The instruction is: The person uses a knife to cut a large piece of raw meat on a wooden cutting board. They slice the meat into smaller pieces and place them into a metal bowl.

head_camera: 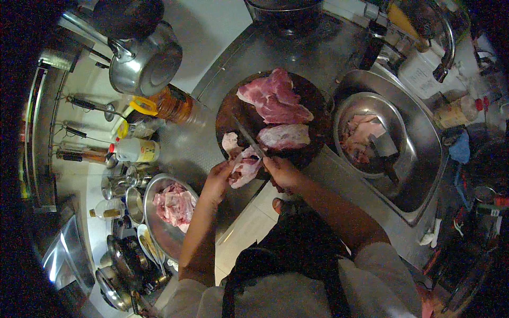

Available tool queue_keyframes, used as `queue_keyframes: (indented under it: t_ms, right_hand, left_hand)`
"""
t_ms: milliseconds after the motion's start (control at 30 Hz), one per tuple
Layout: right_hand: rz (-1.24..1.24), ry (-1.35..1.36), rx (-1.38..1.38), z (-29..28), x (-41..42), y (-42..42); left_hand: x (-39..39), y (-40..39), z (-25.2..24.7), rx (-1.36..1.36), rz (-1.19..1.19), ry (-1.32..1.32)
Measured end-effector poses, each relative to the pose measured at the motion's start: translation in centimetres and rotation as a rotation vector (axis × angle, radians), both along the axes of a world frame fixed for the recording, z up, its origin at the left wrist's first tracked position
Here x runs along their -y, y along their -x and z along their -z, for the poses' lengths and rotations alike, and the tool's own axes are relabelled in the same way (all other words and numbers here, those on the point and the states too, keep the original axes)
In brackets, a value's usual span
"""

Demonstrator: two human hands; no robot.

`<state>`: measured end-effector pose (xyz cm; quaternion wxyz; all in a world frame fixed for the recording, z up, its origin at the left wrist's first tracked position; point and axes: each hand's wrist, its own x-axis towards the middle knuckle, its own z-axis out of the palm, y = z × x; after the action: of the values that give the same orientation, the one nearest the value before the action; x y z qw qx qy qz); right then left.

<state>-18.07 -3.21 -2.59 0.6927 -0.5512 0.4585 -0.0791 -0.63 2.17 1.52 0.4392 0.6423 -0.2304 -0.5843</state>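
My left hand (218,177) grips a bony piece of raw meat (245,169) at the near left edge of a round, dark cutting board (230,111). In my right hand (283,173) is a knife (249,137), its narrow blade pointing away to the left and lying against the bony piece. A whitish knob of bone or fat (230,141) shows just beyond my left fingers. Farther up the board lies a large slab of red raw meat (274,97). Between it and my right hand rests a thick cut with a pale fatty surface (284,136).
Left of my forearm, a steel bowl (153,222) holds raw meat pieces (175,204). A steel sink (427,171) on the right contains a basin (399,107) with meat scraps (360,129) and a cleaver (383,143). Oil and condiment bottles (175,105) line the left wall, below a hanging saucepan (147,59).
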Motion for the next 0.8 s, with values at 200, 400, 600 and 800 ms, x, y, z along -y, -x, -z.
queue_keyframes:
  t_ms: [200,400,600,800]
  right_hand:
    - [0.091,0.492,0.058,-1.4,-1.6,-0.3]
    - [0.184,0.532,-0.082,0.1,-0.7,-0.4]
    - [0.385,0.548,0.163,2.2,0.2,0.3]
    - [0.391,-0.036,0.379,-0.6,0.2,2.2]
  left_hand:
    - [1.1,-0.1,0.3,0.135,0.198,0.078]
    - [3.2,0.9,-1.4,-0.017,0.05,0.128]
    - [6.1,2.8,-3.6,-0.238,-0.007,0.273]
    - [5.9,2.5,-1.5,-0.015,0.172,0.261]
